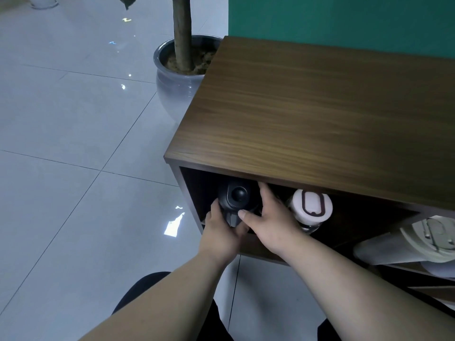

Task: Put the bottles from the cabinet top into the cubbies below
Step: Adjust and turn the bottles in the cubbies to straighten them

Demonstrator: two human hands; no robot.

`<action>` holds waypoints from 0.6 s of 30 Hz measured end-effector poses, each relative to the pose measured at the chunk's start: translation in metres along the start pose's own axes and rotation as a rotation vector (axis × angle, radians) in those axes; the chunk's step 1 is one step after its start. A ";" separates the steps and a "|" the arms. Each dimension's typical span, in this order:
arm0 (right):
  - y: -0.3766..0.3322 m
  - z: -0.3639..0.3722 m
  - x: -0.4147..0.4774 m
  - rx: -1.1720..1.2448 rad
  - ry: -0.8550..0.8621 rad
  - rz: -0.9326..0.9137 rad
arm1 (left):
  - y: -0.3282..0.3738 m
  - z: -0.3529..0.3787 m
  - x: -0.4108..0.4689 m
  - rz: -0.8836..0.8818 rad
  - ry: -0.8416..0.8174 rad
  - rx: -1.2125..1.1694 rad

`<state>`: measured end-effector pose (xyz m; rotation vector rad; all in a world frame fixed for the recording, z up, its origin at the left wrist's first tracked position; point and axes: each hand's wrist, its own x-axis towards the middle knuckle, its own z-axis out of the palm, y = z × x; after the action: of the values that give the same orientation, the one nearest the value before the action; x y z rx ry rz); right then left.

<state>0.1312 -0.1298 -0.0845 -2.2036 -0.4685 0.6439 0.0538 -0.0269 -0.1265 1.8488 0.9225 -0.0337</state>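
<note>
**Black bottle in left cubby, both hands on it**

My left hand and right hand clamp the black bottle inside the cabinet cubby, under its top. White-lidded bottle stands just beside, right of my right hand. Pale bottle lies in the next cubby. Potted plant behind the cabinet. No readable labels.

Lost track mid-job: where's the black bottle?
Head view: black bottle in the left cubby, held by left hand and right hand, left of white-lidded bottle.

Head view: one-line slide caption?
Both hands, left hand and right hand, set black bottle in cubby beside white-lidded bottle.
</note>
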 end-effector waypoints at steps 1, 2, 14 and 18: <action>0.000 -0.001 0.000 -0.005 -0.012 0.002 | 0.001 0.000 -0.001 0.006 0.001 0.001; 0.001 -0.002 0.000 -0.008 -0.022 0.001 | 0.001 0.001 -0.001 0.012 0.006 -0.001; 0.005 0.006 -0.002 -0.010 0.010 -0.012 | -0.009 0.000 0.003 0.020 -0.027 -0.011; 0.008 0.012 -0.004 0.010 0.029 -0.017 | -0.018 0.000 0.010 0.028 -0.025 -0.023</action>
<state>0.1217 -0.1300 -0.0959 -2.1944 -0.4675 0.6033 0.0498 -0.0180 -0.1442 1.8357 0.8768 -0.0290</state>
